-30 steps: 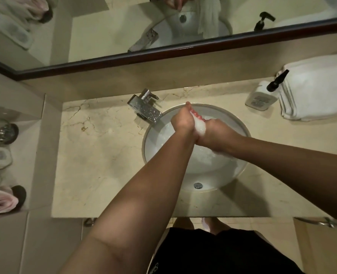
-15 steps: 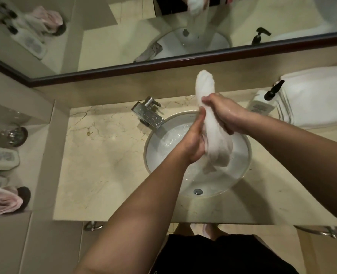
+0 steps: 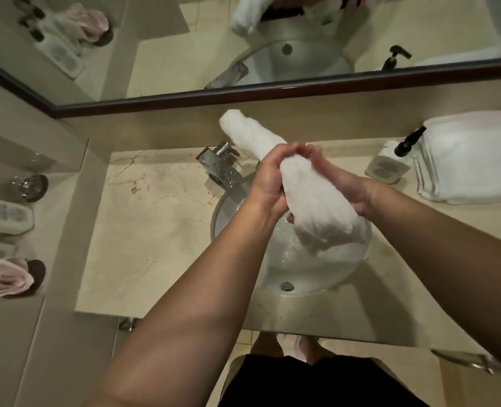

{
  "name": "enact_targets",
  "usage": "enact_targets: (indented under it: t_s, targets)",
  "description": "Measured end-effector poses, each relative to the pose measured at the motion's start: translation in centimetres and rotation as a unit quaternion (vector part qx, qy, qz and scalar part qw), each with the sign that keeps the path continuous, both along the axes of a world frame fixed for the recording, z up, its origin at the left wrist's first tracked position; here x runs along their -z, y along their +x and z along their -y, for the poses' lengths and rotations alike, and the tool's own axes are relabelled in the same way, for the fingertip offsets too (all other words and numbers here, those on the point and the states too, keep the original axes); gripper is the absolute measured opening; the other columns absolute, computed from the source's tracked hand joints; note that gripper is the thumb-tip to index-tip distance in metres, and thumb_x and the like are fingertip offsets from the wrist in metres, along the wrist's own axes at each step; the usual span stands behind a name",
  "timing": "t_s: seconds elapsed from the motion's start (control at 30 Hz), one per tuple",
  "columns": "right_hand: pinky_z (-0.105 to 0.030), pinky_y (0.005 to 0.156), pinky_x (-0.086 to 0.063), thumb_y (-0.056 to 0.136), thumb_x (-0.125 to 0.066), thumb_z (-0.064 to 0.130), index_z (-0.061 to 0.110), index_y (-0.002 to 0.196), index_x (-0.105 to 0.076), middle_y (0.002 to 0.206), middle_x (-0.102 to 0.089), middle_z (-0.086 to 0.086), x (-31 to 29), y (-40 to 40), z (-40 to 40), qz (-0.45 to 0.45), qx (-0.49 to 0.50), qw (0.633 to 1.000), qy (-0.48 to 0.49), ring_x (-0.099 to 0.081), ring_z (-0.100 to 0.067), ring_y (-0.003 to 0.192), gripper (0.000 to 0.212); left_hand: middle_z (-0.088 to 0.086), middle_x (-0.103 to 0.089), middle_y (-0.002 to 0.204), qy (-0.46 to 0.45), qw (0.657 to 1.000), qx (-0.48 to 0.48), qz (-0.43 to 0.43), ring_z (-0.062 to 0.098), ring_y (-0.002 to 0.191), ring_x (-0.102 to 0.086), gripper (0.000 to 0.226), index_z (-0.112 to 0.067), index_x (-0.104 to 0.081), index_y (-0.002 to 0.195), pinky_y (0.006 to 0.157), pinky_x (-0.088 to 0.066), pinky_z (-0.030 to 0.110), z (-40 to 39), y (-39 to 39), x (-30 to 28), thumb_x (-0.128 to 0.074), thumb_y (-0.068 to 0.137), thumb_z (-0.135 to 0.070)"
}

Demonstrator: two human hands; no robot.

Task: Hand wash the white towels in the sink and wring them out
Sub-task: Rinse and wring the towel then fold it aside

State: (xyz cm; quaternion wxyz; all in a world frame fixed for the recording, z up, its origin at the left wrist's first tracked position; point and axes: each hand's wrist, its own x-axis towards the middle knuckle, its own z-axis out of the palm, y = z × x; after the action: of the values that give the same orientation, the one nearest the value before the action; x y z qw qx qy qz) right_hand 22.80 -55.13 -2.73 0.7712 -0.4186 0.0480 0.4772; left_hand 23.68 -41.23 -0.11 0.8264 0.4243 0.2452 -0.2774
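Both hands hold a rolled white towel (image 3: 299,189) above the sink (image 3: 311,268). The left hand (image 3: 268,183) wraps the roll from its left side, fingers (image 3: 287,150) curled over the top; the right hand (image 3: 343,186) clasps it from the right, its fingers curled round the same stretch, so the two grips meet near the roll's middle. The towel runs on a slant between them: its upper end sticks out past the fingers toward the mirror (image 3: 243,39), above the tap (image 3: 221,165), and its thicker lower end hangs over the basin. Half a second ago the roll stood nearly upright with the right hand high and the left lower; now it leans left and the hands sit side by side. On the bench (image 3: 155,230), a soap bottle (image 3: 390,165) stands beside folded towels (image 3: 475,157).
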Motion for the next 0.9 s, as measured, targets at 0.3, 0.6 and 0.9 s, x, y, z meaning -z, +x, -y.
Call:
enact_targets:
  t_s: [0.3,0.6,0.9]
  targets:
    - [-0.048,0.088,-0.059,0.066,-0.077,0.016,0.018,0.114,-0.063,0.099,-0.075,-0.014,-0.8,-1.0,0.1,0.184,-0.084,0.918,-0.342,-0.074,-0.032,0.091,0.05,0.01,-0.068,0.088,0.312,0.941,-0.127,-0.021,0.023,0.07,-0.065,0.032,-0.003,-0.057,0.099,0.065,-0.056,0.03,2.4,0.4,2.7,-0.077,0.076,-0.014]
    - [-0.032,0.062,-0.05,0.07,-0.078,0.035,0.018,0.1,-0.065,0.087,-0.07,-0.001,1.1,-2.9,-1.8,0.338,-0.075,0.761,-0.548,-0.067,-0.02,0.078,0.037,0.01,-0.071,0.097,0.279,0.942,-0.154,-0.103,0.029,0.082,-0.07,0.041,-0.005,-0.061,0.107,0.079,-0.06,0.041,2.5,-1.2,4.1,-0.079,0.076,-0.024]
    - [-0.047,0.084,-0.059,0.065,-0.072,0.012,0.012,0.127,-0.058,0.109,-0.071,-0.024,-1.6,-2.3,0.1,0.09,-0.009,0.98,-0.176,-0.071,-0.037,0.093,0.064,0.012,-0.072,0.112,-0.139,0.984,-0.089,0.065,0.022,0.108,-0.069,0.04,-0.004,-0.075,0.11,0.108,-0.047,0.041,-3.0,-3.1,3.6,-0.054,0.093,-0.034]
